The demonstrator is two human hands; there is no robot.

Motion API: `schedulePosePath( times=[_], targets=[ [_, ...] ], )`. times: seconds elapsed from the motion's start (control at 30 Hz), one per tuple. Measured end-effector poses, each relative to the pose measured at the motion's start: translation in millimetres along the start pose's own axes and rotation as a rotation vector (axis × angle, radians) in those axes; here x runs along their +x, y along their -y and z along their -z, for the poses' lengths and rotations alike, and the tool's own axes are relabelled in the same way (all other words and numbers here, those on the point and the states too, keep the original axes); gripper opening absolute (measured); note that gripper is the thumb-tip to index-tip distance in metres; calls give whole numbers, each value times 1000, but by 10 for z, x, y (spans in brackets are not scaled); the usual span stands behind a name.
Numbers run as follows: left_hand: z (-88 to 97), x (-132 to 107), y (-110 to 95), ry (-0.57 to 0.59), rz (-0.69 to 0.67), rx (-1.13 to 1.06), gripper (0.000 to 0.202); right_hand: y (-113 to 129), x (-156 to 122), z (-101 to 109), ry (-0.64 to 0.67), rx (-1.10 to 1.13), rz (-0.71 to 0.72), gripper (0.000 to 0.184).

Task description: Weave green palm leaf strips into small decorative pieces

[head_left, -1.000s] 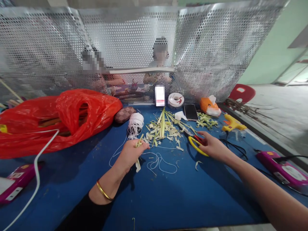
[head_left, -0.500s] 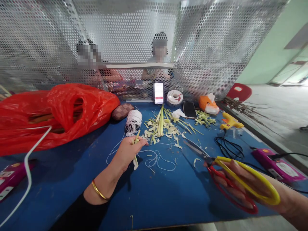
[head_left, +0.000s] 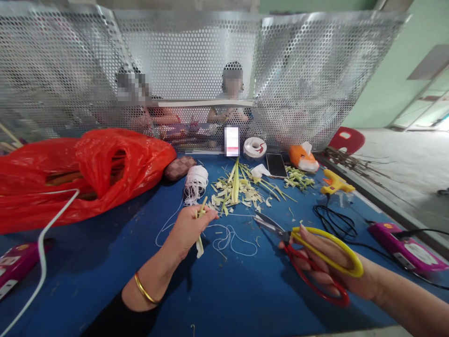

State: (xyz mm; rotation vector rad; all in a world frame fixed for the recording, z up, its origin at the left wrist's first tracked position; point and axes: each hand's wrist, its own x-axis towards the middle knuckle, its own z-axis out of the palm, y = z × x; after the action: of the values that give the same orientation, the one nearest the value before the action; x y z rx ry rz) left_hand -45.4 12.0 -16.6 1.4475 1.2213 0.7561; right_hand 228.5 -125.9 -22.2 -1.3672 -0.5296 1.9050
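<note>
My left hand (head_left: 194, 224) pinches a small bundle of pale green plant strips (head_left: 199, 246), whose ends stick out above and below the fingers. From that hand a thin white string (head_left: 238, 215) runs right. My right hand (head_left: 322, 255) has its fingers in the red and yellow handles of a pair of scissors (head_left: 286, 235). Their blades stand apart, tips near the string's right end; whether they touch it I cannot tell. Loops of string (head_left: 233, 243) lie between the hands. Behind my left hand stands a ball of white string (head_left: 196, 180).
Leaf scraps (head_left: 242, 192) lie mid-table before a lit phone (head_left: 232, 141). Ribbon roll (head_left: 255, 147), dark phone (head_left: 276, 165), tissue pack (head_left: 303, 158), yellow glue gun (head_left: 336, 182) and purple power strip (head_left: 409, 248) stand right. A red bag (head_left: 140, 164) fills the left. People sit behind perforated metal.
My right hand has brought the scissors leftward, closer to the string and my left hand. The left hand keeps its pinch. The camera view has tilted slightly upward.
</note>
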Motion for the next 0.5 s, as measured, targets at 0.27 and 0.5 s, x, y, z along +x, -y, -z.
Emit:
schedulePosePath(
  times=[0.27,0.5],
  targets=[
    [15,-8,10,3,-4,-39,25,-67,116,68,-44,61,-25,34],
    [81,-28,-41,-4,16,-127,28,-96,-94,97,-178,-114,216,55]
  ],
)
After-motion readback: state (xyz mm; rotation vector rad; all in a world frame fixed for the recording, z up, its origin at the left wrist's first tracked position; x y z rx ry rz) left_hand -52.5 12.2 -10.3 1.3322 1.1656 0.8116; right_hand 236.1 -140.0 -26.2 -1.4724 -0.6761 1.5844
